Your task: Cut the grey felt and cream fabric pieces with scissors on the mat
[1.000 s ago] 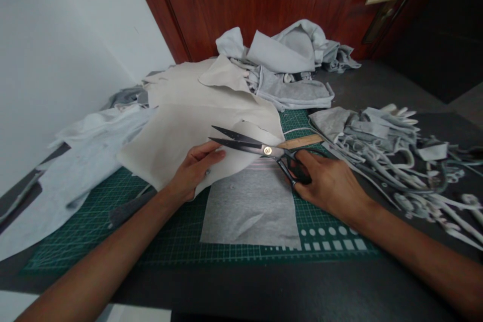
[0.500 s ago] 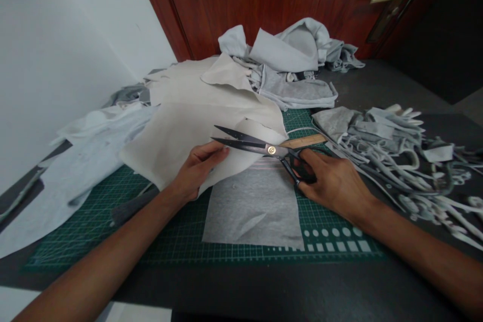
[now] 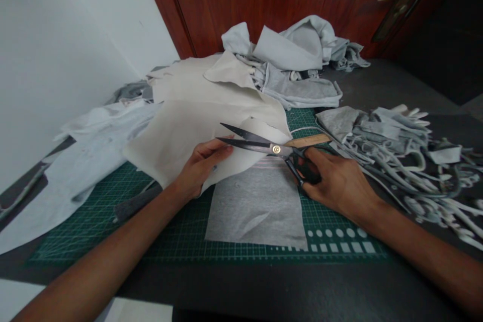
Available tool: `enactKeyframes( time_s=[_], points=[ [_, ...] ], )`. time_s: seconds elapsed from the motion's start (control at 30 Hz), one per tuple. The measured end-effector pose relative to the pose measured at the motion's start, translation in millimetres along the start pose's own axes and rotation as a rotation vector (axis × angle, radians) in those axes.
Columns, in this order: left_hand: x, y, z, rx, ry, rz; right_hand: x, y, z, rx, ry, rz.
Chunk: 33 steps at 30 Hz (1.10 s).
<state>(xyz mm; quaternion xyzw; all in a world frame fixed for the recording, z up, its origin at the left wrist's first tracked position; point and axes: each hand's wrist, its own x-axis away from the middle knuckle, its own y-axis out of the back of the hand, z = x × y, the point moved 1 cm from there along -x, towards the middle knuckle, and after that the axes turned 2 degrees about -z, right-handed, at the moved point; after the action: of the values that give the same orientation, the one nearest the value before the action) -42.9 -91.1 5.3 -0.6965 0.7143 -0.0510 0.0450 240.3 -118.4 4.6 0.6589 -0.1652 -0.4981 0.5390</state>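
My right hand [image 3: 332, 176] grips the black handles of a pair of scissors [image 3: 260, 145], whose blades stand partly apart and point left. Beneath the blades spreads a large cream fabric piece [image 3: 188, 118]. At its lower edge my left hand [image 3: 206, 163] pinches the cloth between thumb and fingers, close to the blade tips. A grey fabric piece [image 3: 258, 206] lies flat below the scissors, its top edge partly covered by the cream cloth. Behind the scissors, a wooden ruler [image 3: 308, 140] shows in part.
All this rests on a green cutting mat [image 3: 166, 241] on a dark table [image 3: 241, 287]. Grey fabric scraps and strips [image 3: 400, 156] are heaped at right. Folded grey cloths [image 3: 298, 50] pile up at the back before a wooden door [image 3: 264, 0]. White cloth [image 3: 94, 146] lies at left.
The whole view has shifted slightly, so everything sits a little further right. Both hands, the scissors and the cream fabric keep nearly the same arrangement.
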Motion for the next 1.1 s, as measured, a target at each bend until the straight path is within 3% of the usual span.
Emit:
enactKeyframes(
  time_s=[0.37, 1.1],
  points=[
    [-0.4, -0.1, -1.7, -0.057, -0.059, -0.046, 0.7, -1.1, -0.9, -0.088, -0.005, 0.035],
    [-0.8, 1.3, -1.5, -0.107, -0.064, -0.121, 0.6, 3.8, 0.5, 0.003, 0.005, 0.013]
  ],
)
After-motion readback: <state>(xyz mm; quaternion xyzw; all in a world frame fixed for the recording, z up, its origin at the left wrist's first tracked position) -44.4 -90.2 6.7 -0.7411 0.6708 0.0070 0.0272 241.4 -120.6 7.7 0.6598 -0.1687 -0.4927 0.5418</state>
